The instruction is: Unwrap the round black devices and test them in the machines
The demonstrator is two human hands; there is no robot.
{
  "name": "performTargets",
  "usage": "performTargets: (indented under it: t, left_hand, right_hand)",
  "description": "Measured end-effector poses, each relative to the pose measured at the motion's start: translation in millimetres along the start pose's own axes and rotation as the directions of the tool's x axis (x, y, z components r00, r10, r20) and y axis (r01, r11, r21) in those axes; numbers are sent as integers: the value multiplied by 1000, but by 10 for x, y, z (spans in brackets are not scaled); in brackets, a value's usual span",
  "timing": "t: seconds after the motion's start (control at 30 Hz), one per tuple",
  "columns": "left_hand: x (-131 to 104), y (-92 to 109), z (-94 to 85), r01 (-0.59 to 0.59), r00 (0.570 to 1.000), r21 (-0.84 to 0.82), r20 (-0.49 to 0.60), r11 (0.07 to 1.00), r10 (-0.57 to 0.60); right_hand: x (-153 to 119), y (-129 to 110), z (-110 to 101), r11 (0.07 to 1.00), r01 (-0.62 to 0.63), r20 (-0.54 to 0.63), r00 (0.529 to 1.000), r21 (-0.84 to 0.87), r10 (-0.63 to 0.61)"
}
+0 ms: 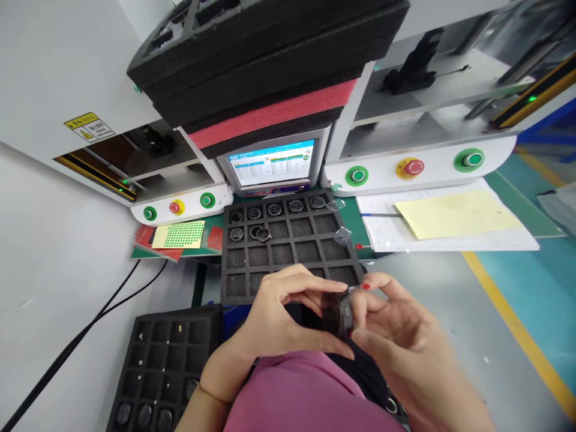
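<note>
My left hand (292, 318) wraps its thumb and fingers around a dark round watch case (338, 313), tilted so its side buttons show. My right hand (400, 336) has its thumb and curled fingers pressed to the right side of the same case. Small red spots show at the right fingertips; I cannot tell what they are. Just beyond the hands lies a black foam tray (288, 255) with square pockets. Round watch pieces (274, 209) fill its back row, and a few more sit in the second row at the left.
A second foam tray (155, 354) with watch pieces is at lower left. Behind stand a screen (272, 163), a stack of foam trays (270, 66) and machine panels with green buttons (357, 176). Papers (450, 219) lie at right, sticker sheets (179, 234) at left.
</note>
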State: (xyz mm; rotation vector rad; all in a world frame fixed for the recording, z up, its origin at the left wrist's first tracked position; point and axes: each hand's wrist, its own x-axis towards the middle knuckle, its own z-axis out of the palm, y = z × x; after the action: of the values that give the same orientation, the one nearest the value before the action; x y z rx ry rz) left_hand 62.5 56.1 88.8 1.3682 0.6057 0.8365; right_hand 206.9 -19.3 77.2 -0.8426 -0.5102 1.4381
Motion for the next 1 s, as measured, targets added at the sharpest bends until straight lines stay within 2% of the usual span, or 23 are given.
performTargets:
  t: [0.17,0.3,0.37,0.43,0.5,0.6,0.67,0.77,0.87,0.93,1.0]
  left_hand:
    - [-16,18,-6,-35,999,53,-35,998,37]
    - [-28,43,-20,-13,999,52,-44,999,15]
    - [-32,55,-32,9,999,18,-32,1000,-8]
    - [-36,59,-49,65,998,-19,5,998,-65]
    - [-37,46,-66,154,986,-87,80,984,-147]
    - [-24,-8,-80,321,940,-225,194,920,-281]
    - [-2,-51,-73,402,909,-285,240,870,-341]
    - [26,-69,-26,408,908,-321,240,855,-343]
    - [3,-3,64,314,947,-217,135,924,-290]
    - [-45,58,130,219,974,-16,61,976,-217]
    - [-100,105,185,115,992,221,18,969,-122]
  right_hand:
    - [20,-5,8,1000,-3,9,1000,8,3]
    - [55,27,-12,1000,12,34,999,-29,-11]
    - [76,56,-16,995,78,18,997,-62,-77]
    - [86,85,-10,977,188,0,982,-104,-189]
    - [79,100,6,953,273,42,962,-134,-269]
    - [60,87,41,933,323,164,941,-158,-297]
    - [61,62,68,905,381,180,919,-187,-350]
    - [86,40,102,891,418,155,906,-179,-394]
    - [102,55,125,913,392,59,920,-111,-387]
    - [85,80,140,916,386,0,921,-111,-388]
    - [51,105,161,911,390,-35,917,-137,-398]
